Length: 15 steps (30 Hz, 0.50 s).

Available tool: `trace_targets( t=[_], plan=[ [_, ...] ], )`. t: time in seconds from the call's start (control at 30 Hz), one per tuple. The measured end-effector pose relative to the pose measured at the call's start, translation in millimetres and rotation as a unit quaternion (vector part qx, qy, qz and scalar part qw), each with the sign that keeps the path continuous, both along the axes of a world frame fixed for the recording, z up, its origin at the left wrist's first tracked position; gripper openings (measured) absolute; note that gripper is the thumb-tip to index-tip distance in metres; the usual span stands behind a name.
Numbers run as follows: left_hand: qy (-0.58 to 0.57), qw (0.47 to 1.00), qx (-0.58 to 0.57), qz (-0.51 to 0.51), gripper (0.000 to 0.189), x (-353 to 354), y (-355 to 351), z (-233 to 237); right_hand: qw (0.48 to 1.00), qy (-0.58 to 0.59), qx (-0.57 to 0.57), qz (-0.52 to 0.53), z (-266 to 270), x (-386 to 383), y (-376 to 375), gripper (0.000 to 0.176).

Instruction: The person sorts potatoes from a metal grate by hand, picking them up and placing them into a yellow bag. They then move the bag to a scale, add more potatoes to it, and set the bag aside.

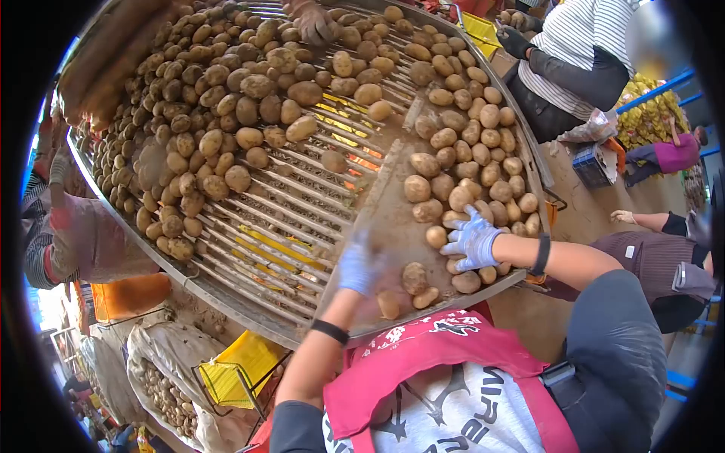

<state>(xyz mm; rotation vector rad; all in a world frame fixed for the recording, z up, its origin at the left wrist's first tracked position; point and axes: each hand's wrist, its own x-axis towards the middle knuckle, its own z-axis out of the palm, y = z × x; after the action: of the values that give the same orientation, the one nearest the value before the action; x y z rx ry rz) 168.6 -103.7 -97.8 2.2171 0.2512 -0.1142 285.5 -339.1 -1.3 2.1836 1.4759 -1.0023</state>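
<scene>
My right hand [474,239], in a blue-violet glove, lies with fingers apart against potatoes [483,155] crowded on the flat metal shelf at the right of the sorting table [400,174]. It touches some of them and grips none that I can see. My left hand [358,266], gloved alike, is smeared by motion over the edge between the slatted grate [294,196] and the shelf. Whether its fingers hold anything is hidden by the blur. Between my hands a few loose potatoes [414,278] sit near the front rim.
A large potato heap [226,98] covers the grate's far left. Another person's gloved hand [316,24] reaches in at the top. People stand around the table. Below left are a yellow crate-like holder [243,368] and an open sack of potatoes [168,400]; net bags [649,113] are stacked at right.
</scene>
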Motion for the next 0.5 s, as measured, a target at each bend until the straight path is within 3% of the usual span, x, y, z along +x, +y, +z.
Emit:
trace_targets(
  t=[0.03, 0.07, 0.1, 0.13, 0.17, 0.2, 0.23, 0.27, 0.33, 0.4, 0.43, 0.47, 0.5],
  plan=[
    [-0.044, 0.996, -0.075, -0.027, 0.061, -7.1, -13.3, -5.0, 0.996, 0.037, -0.070, -0.030, 15.9, 12.1, 17.2, 0.038],
    [-0.069, 0.996, -0.030, -0.043, 0.062, -8.6, -8.9, 2.2, 0.979, 0.094, -0.112, -0.141, 47.1, 32.2, 53.3, 0.037],
    [-0.089, 0.994, 0.007, -0.065, 0.063, -13.9, -10.2, 18.1, 0.982, 0.059, 0.074, -0.161, 35.6, 46.3, 59.0, 0.037],
    [-0.108, 0.989, 0.037, -0.092, 0.063, -20.8, -14.8, 32.1, 0.959, 0.098, 0.204, -0.173, 23.9, 66.1, 77.6, 0.037],
    [-0.140, 0.986, 0.070, -0.064, 0.062, -28.2, 0.4, 38.2, 0.947, -0.022, 0.297, -0.117, 1.4, 81.2, 97.1, 0.046],
    [-0.102, 0.992, 0.061, -0.040, 0.062, -35.1, 18.8, 36.1, 0.948, -0.076, 0.293, -0.095, 6.8, 89.4, 129.9, 0.053],
    [-0.067, 0.987, 0.141, -0.046, 0.071, -43.6, 31.7, 40.7, 0.939, -0.105, 0.326, -0.046, -6.5, 100.1, 160.3, 0.055],
    [0.057, 0.991, 0.107, -0.058, 0.074, -50.9, 40.0, 49.5, 0.945, -0.093, 0.313, -0.018, -13.4, 105.0, 186.4, 0.058],
    [0.165, 0.972, 0.073, -0.152, 0.076, -54.5, 31.0, 46.6, 0.973, -0.034, 0.227, 0.000, -37.7, 112.5, 221.6, 0.049],
    [0.255, 0.935, 0.065, -0.238, 0.077, -45.3, 14.8, 40.2, 0.981, -0.034, 0.185, -0.055, -46.3, 110.7, 212.9, 0.041],
    [0.220, 0.946, 0.030, -0.237, 0.076, -39.9, 1.5, 30.9, 0.982, -0.035, 0.170, -0.076, -45.1, 107.5, 211.5, 0.037],
    [0.185, 0.957, 0.004, -0.225, 0.074, -36.5, -6.4, 16.0, 0.948, -0.052, 0.310, -0.051, -64.3, 97.9, 180.2, 0.027],
    [0.053, 0.986, -0.025, -0.156, 0.070, -43.8, -16.2, -19.7, 0.973, -0.014, 0.226, -0.040, -66.8, 86.4, 157.2, 0.029]
  ],
)
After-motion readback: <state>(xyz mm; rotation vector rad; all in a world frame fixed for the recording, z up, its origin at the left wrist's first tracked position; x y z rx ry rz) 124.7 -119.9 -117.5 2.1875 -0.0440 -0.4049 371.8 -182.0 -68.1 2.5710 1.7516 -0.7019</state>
